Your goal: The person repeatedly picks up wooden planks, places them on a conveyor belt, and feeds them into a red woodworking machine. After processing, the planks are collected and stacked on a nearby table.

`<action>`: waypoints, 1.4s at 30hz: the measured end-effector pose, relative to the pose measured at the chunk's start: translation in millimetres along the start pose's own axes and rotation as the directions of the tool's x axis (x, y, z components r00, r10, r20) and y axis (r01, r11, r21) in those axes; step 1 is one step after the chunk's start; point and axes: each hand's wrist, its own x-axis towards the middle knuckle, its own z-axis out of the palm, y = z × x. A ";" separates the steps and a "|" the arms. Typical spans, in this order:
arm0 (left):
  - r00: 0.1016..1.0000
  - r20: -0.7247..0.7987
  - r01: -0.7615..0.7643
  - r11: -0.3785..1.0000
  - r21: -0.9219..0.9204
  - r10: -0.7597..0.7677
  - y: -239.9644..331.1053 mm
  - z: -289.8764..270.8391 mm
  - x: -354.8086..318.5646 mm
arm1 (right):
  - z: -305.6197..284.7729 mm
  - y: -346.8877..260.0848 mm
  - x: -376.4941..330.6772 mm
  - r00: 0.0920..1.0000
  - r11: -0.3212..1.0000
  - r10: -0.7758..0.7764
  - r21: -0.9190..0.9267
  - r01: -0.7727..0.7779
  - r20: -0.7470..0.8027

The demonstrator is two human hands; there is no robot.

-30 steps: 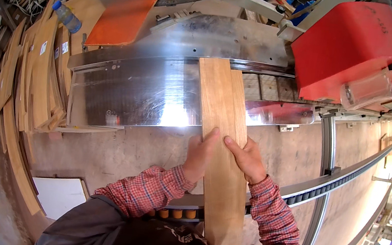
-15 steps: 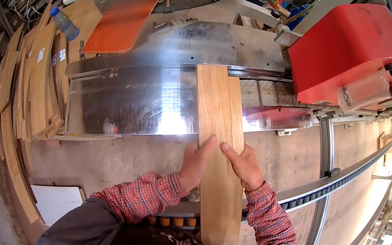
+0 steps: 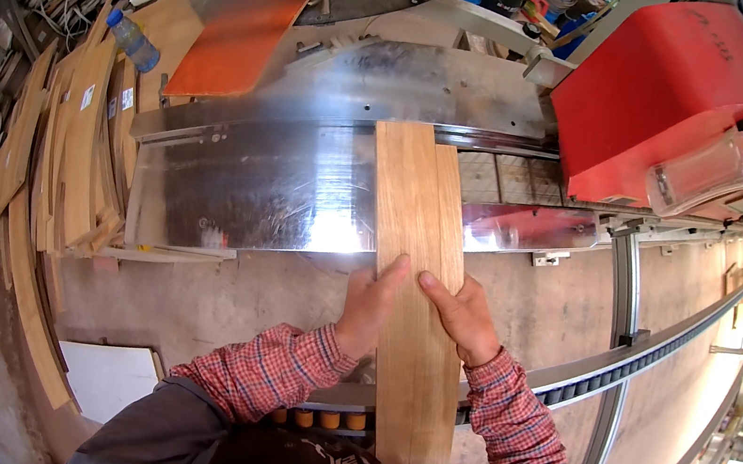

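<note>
Along the middle of my view, two wooden boards point(image 3: 406, 199) run from the person's dark jacket point(image 3: 293, 454) up over a shiny metal plate point(image 3: 274, 180), and their far ends come near the long slot at its back. Whether they rest on the plate or are held a little above it, I cannot tell. To the left of them the plate goes on a good way, and only beyond its end stand the leaning planks point(image 3: 80, 144). To the right I see less room: the red housing point(image 3: 675, 99) stands apart from the far ends, and the roller rail point(image 3: 657, 362) passes near the right forearm.

Both hands are bent around the boards, neither one spread. The left hand point(image 3: 368, 305) grips the left edge and the right hand point(image 3: 467, 319) the right edge, each with its thumb on the top face; the fingers below are hidden from me.

The wood is pale brown, flat, with fine lengthwise grain. One board ends slightly farther away than its neighbour, which it touches. The plate has scratches and a bright glare. Red checked sleeves point(image 3: 520, 424) look wrinkled, and an orange panel point(image 3: 241, 48) has straight sides.
</note>
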 end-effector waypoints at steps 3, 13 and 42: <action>1.000 -0.003 -0.001 1.000 -0.016 0.001 3.6 4.2 -3.9 | 0.0 -1.5 -0.3 1.000 0.998 -0.013 -0.069 0.012 -0.020; 0.996 0.065 0.063 0.998 0.012 -0.064 4.1 -1.2 -2.7 | -7.1 0.8 23.2 0.999 0.989 -0.023 -0.147 0.017 -0.045; 0.997 0.074 -0.023 0.995 0.100 0.016 7.2 4.2 4.9 | -17.1 -6.8 38.0 0.987 0.853 0.159 0.505 -0.129 -0.017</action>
